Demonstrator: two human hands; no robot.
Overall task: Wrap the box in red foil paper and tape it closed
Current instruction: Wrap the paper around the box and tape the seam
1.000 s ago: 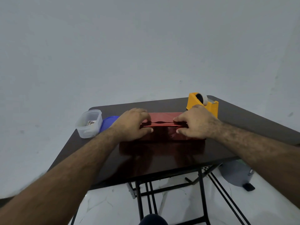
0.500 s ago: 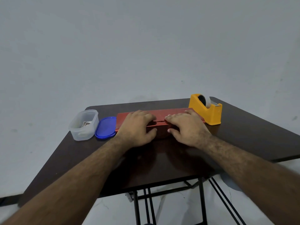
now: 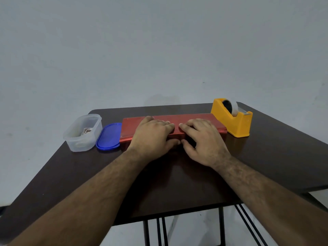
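Since a second before, both hands had drawn together over the long box in shiny red foil paper [image 3: 198, 121]. The left hand [image 3: 152, 134] and right hand [image 3: 204, 139] lay flat, fingers spread, gripping nothing, pressing the paper down. The yellow plastic tape dispenser [image 3: 234, 121], just beyond the right hand, was untouched, so taping probably came next.

Both hands are lying side by side on the red foil-wrapped box [image 3: 209, 122], the left hand [image 3: 152, 137] and right hand [image 3: 204, 139] almost touching at the fingertips. Just right of the right hand, the yellow tape dispenser [image 3: 234, 121] is standing close against the box's end. Left of the left hand, the blue lid [image 3: 108, 137] and the clear container [image 3: 83, 133] are crowding that side. Nearer the person, behind the wrists, the dark table [image 3: 168, 183] is lying bare between the forearms.
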